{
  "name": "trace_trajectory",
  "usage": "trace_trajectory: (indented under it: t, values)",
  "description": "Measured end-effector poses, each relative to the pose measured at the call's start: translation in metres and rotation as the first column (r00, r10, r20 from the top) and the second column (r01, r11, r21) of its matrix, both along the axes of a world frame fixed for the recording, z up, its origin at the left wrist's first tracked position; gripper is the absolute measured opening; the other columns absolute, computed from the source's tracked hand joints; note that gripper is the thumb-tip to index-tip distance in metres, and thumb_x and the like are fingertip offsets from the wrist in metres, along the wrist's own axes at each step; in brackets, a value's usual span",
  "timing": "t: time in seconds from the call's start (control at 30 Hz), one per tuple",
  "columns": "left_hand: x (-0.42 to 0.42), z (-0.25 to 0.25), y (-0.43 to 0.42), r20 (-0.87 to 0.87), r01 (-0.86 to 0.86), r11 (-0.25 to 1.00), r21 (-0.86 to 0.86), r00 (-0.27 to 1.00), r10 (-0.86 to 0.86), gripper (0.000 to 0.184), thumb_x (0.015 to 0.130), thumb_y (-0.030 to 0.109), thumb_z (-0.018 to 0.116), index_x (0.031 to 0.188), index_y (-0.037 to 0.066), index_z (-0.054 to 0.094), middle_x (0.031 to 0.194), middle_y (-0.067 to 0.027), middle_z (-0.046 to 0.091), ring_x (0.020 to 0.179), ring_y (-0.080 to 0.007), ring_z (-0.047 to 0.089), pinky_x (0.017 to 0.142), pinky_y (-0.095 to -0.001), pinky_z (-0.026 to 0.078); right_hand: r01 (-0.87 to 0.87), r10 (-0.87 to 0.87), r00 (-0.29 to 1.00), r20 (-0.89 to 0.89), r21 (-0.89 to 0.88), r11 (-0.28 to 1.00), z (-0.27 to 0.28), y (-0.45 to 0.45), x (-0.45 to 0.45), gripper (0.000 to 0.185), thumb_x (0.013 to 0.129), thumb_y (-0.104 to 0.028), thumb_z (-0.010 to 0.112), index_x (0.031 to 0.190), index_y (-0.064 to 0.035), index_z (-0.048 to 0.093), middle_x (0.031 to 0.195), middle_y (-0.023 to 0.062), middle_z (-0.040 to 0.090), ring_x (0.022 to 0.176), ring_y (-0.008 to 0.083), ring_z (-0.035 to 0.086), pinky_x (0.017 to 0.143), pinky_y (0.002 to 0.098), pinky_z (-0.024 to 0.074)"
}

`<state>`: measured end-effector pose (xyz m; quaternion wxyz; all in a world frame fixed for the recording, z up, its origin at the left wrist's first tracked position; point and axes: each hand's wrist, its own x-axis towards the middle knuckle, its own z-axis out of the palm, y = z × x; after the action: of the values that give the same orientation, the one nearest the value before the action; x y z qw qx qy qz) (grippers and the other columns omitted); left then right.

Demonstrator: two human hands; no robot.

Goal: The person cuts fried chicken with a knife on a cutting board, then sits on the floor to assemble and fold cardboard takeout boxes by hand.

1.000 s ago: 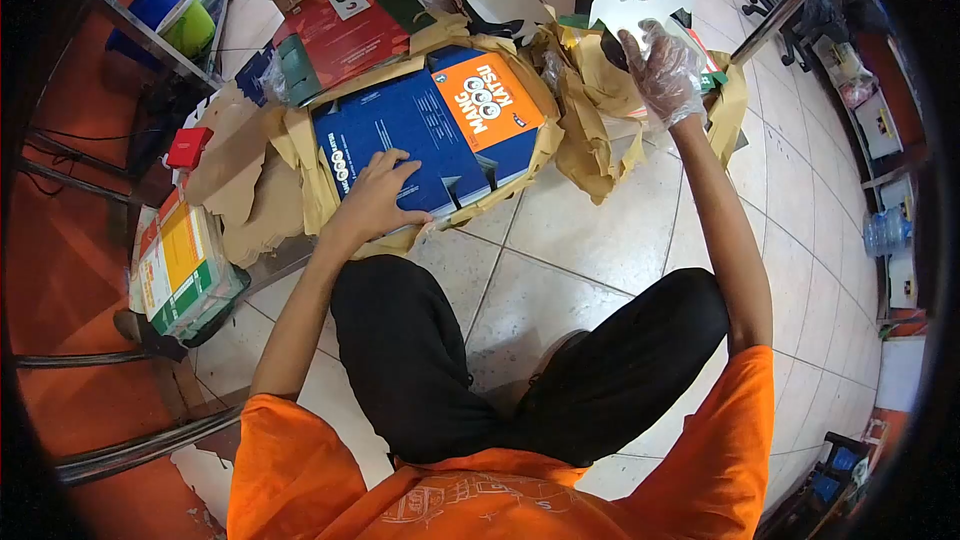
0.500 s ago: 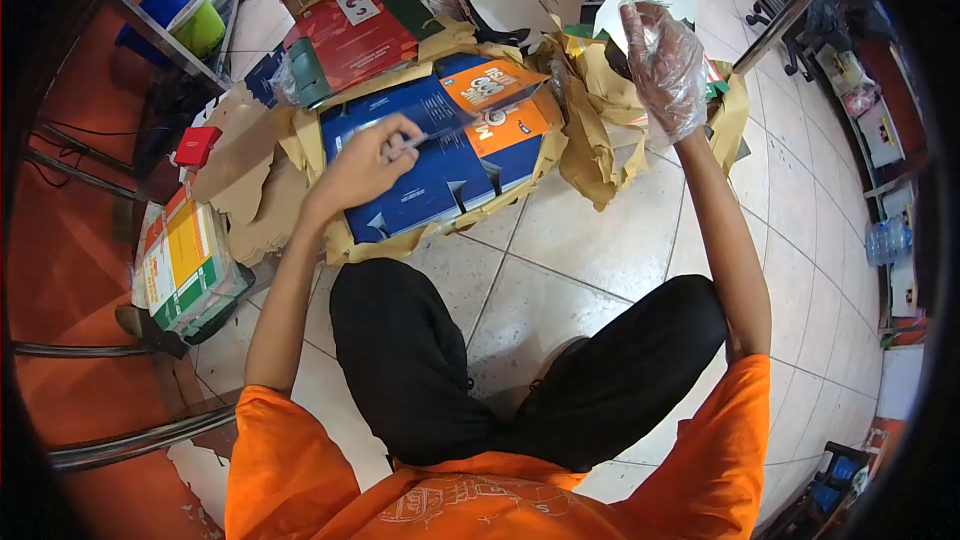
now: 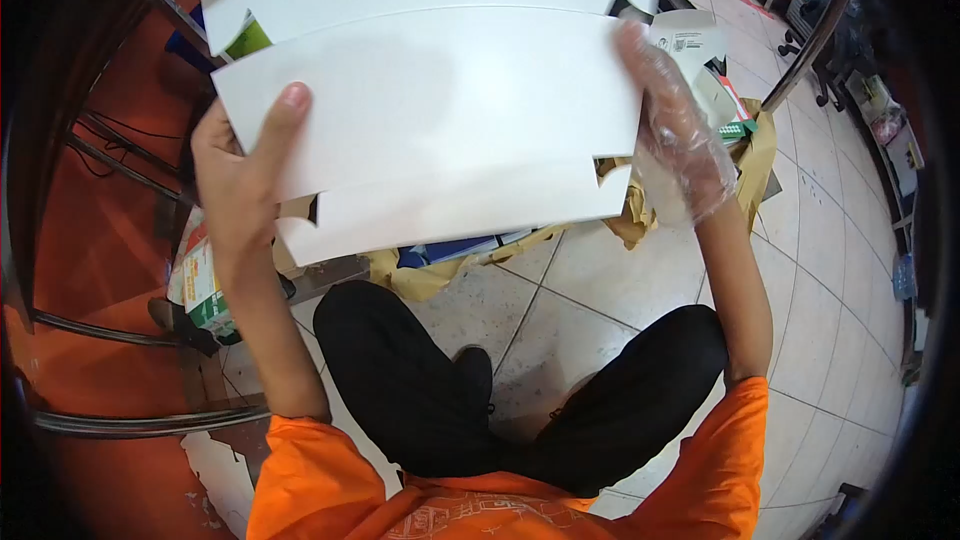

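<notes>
White cardboard sheet (image 3: 440,90), now hanging at twelve o'clock, freshly raised off and so standing separate from blue stack (image 3: 440,253); being gripped at both ends by bare left hand (image 3: 243,155) at ten and plastic-gloved right hand (image 3: 684,130) at two. Screening most of stack and brown paper (image 3: 405,277) from view; also listing wrapped pack (image 3: 203,275) at nine.

You have on a bright orange shirt (image 3: 580,525) with short sleeves; your left sleeve (image 3: 315,470) and right sleeve (image 3: 715,450) both stop near the elbow. Thin white lines make a drawing (image 3: 465,516) on the front, too small to make out. Your pants (image 3: 400,395) are black. One dark shoe (image 3: 473,380) with a round toe shows. Your right hand (image 3: 680,135) wears a see-through plastic glove (image 3: 695,165), shiny, crinkly and loose at the wrist. Your left hand (image 3: 240,165) is bare.
</notes>
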<state>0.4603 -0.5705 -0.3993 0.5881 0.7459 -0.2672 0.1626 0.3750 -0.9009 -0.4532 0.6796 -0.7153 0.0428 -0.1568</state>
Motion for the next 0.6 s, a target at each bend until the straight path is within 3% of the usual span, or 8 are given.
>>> trace_trajectory:
  t: [0.1, 0.2, 0.27, 0.37, 0.43, 0.53, 0.57, 0.6]
  values:
    - [0.006, -0.018, -0.014, 0.088, -0.194, 0.98, 0.042, 0.978, 0.189, 0.03, 0.088, 0.021, 0.076, 0.1, -0.005, 0.071, 0.09, -0.0073, 0.071, 0.08, -0.0099, 0.063, 0.074, -0.0253, 0.05, -0.091, 0.101, 0.994, -0.046, 0.179, 0.98, 0.01, 0.006, -0.011, 0.059, 0.097, -0.023, 0.062, 0.146, 0.0023, 0.04, 0.145, 0.0106, 0.049, 0.135, 0.0239, 0.046, 0.115, 0.034, 0.035]
    - [-0.003, -0.035, -0.031, 0.112, -0.186, 0.982, 0.012, 0.977, 0.184, 0.028, 0.087, 0.018, 0.077, 0.102, -0.004, 0.07, 0.091, -0.0068, 0.071, 0.08, -0.0095, 0.062, 0.073, -0.0253, 0.05, -0.419, 0.403, 0.882, 0.245, 0.012, 0.908, -0.011, -0.011, -0.009, 0.054, 0.097, -0.021, 0.062, 0.146, -0.0048, 0.044, 0.141, 0.0103, 0.051, 0.131, 0.0242, 0.05, 0.115, 0.0337, 0.0361]
    - [-0.025, -0.035, -0.042, 0.01, -0.006, 0.997, -0.071, 1.0, 0.006, 0.027, 0.086, 0.014, 0.078, 0.104, -0.004, 0.069, 0.091, -0.006, 0.071, 0.081, -0.0096, 0.063, 0.072, -0.0253, 0.051, -0.064, 0.032, 0.996, -0.078, -0.444, 0.894, -0.013, -0.004, -0.002, 0.081, 0.085, -0.051, 0.068, 0.139, 0.0032, 0.044, 0.13, 0.0204, 0.054, 0.122, 0.0295, 0.056, 0.108, 0.0373, 0.0439]
    - [-0.05, -0.035, -0.051, 0.002, 0.234, 0.972, 0.037, 0.972, -0.234, 0.028, 0.084, 0.01, 0.077, 0.106, -0.004, 0.066, 0.093, -0.0067, 0.07, 0.083, -0.0102, 0.065, 0.072, -0.0255, 0.052, 0.096, 0.035, 0.993, 0.117, -0.925, 0.368, -0.046, -0.011, 0.0, 0.087, 0.089, -0.059, 0.061, 0.145, 0.0039, 0.037, 0.134, 0.0291, 0.049, 0.129, 0.0372, 0.048, 0.111, 0.0446, 0.0395]
    - [-0.061, -0.035, -0.058, -0.052, 0.339, 0.929, 0.148, 0.941, -0.335, 0.028, 0.084, 0.007, 0.076, 0.107, -0.004, 0.065, 0.095, -0.0068, 0.069, 0.084, -0.0094, 0.064, 0.072, -0.026, 0.052, 0.247, 0.043, 0.966, 0.257, -0.956, 0.158, -0.054, -0.006, 0.007, 0.082, 0.091, -0.058, 0.059, 0.14, 0.0037, 0.041, 0.128, 0.0268, 0.051, 0.124, 0.0344, 0.051, 0.107, 0.0426, 0.0413]
    - [-0.062, -0.044, -0.065, -0.264, 0.229, 0.973, 0.021, 0.94, -0.215, 0.03, 0.085, 0.006, 0.072, 0.112, -0.004, 0.063, 0.099, -0.0075, 0.068, 0.085, -0.0096, 0.061, 0.074, -0.0275, 0.051, 0.336, -0.032, 0.94, 0.34, -0.907, 0.255, -0.051, 0.004, 0.011, 0.074, 0.093, -0.057, 0.057, 0.133, 0.0034, 0.047, 0.119, 0.0234, 0.055, 0.116, 0.0303, 0.055, 0.101, 0.0397, 0.0438]
    - [-0.049, -0.043, -0.064, -0.058, 0.201, 0.976, 0.082, 0.979, -0.197, 0.03, 0.091, 0.01, 0.065, 0.116, -0.005, 0.061, 0.101, -0.009, 0.067, 0.087, -0.0123, 0.062, 0.078, -0.0288, 0.05, 0.346, -0.07, 0.937, 0.343, -0.873, 0.343, -0.046, 0.009, 0.011, 0.071, 0.094, -0.057, 0.056, 0.131, 0.0032, 0.049, 0.116, 0.0222, 0.057, 0.113, 0.0289, 0.056, 0.099, 0.0387, 0.0447]
    - [-0.04, -0.046, -0.063, -0.082, 0.117, 0.991, 0.066, 0.99, -0.112, 0.03, 0.093, 0.01, 0.061, 0.118, -0.006, 0.059, 0.102, -0.0102, 0.067, 0.089, -0.0141, 0.062, 0.081, -0.0297, 0.049, 0.321, -0.096, 0.945, 0.314, -0.824, 0.466, -0.038, 0.016, 0.007, 0.069, 0.094, -0.056, 0.055, 0.129, 0.0031, 0.051, 0.114, 0.0211, 0.058, 0.11, 0.0275, 0.057, 0.097, 0.0377, 0.0456]
